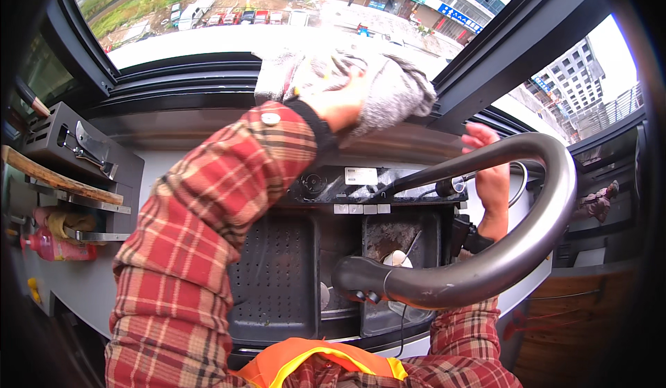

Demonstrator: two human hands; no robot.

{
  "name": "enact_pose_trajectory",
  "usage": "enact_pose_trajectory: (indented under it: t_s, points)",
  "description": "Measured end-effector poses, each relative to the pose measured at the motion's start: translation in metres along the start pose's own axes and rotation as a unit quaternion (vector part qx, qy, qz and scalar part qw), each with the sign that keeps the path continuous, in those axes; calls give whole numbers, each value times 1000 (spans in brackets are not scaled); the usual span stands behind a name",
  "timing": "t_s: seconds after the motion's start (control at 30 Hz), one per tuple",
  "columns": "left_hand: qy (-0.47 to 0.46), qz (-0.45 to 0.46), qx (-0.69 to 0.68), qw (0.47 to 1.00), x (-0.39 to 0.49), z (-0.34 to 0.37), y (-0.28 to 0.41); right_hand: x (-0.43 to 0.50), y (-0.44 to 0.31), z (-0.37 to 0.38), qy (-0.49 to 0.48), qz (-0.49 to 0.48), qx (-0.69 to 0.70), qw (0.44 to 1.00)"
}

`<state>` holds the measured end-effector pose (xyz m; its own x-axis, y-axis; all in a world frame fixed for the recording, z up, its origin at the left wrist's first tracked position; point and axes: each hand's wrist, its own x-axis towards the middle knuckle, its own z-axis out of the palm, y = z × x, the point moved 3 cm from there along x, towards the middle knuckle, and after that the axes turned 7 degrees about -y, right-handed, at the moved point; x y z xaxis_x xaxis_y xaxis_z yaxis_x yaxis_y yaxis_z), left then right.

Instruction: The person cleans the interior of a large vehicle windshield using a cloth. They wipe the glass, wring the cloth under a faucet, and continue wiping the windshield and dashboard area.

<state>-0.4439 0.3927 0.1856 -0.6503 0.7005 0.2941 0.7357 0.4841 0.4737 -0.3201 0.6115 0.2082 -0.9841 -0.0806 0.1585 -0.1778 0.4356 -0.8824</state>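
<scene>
My left hand (341, 104) reaches forward to the open window and grips a bunched grey and white cloth (393, 94), which rests on the window track (187, 83). Bright light washes out part of the cloth and my fingers. Behind the looped metal faucet (551, 195), my right hand (491, 180) is raised with its fingers up and nothing visible in it. The faucet hides part of that hand. Below my arms is a dark sink with a perforated tray (273, 279) on the left and a second basin (372, 305) on the right, holding a white item (398, 259).
On the left stand a grey knife holder (83, 143) with blades, a wooden board (62, 175) on edge and a pink bottle (60, 245). A thick window post (520, 50) rises at the right. Beyond the window are parked vehicles and buildings.
</scene>
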Motion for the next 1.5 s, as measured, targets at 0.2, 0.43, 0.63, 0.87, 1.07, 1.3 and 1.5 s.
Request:
enact_pose_trajectory:
  t_s: [0.2,0.43,0.63,0.87,1.07,1.3,1.5]
  points:
    - [55,63,48,995,41,45,29,56,-47,-8,242,-307,-350,851]
    - [50,69,47,995,0,24,-7,77,-66,-7,210,-330,-447,804]
    - [66,118,-1,991,-83,-52,-46,73,-62,-16,171,-288,-411,848]
    - [-87,-155,14,984,-139,-142,-73,77,-60,-20,136,-275,-384,871]
    - [25,-110,182,977,-29,-89,11,77,-58,-17,152,-264,-374,876]
    - [256,119,131,950,-4,31,44,77,-64,-14,137,-329,-381,853]
    - [132,-9,127,983,-73,-10,-18,76,-61,-12,146,-330,-377,853]
